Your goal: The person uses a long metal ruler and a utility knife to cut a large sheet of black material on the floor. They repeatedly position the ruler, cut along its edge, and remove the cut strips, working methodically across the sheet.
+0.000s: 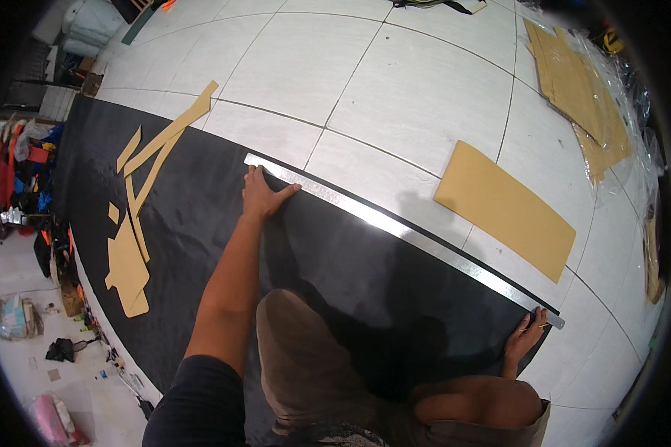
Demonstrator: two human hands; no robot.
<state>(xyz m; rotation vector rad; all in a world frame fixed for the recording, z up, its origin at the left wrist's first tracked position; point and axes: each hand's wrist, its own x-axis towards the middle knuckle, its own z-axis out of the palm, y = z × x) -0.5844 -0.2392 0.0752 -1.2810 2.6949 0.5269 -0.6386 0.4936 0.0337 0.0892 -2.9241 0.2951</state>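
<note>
A long metal ruler (380, 220) lies slantwise along the far edge of a large black sheet (194, 186) on the floor. My left hand (262, 195) rests on the ruler near its far left end, thumb and fingers spread apart. At the other end, by the sheet's right corner, my right hand (525, 337) touches the ruler with its fingers stretched out and parted. A thin yellowish line shows by those fingertips, too small to make out. My knees are on or just above the sheet, and their shadow darkens its middle.
Several tan cut-out template pieces (130, 257) lie on the sheet's left part. A tan rectangular board (507, 208) rests on the white tiles (417, 89) beyond the ruler. More tan sheets (574, 89) with clear plastic are at the far right; mixed clutter (26, 167) lines the left.
</note>
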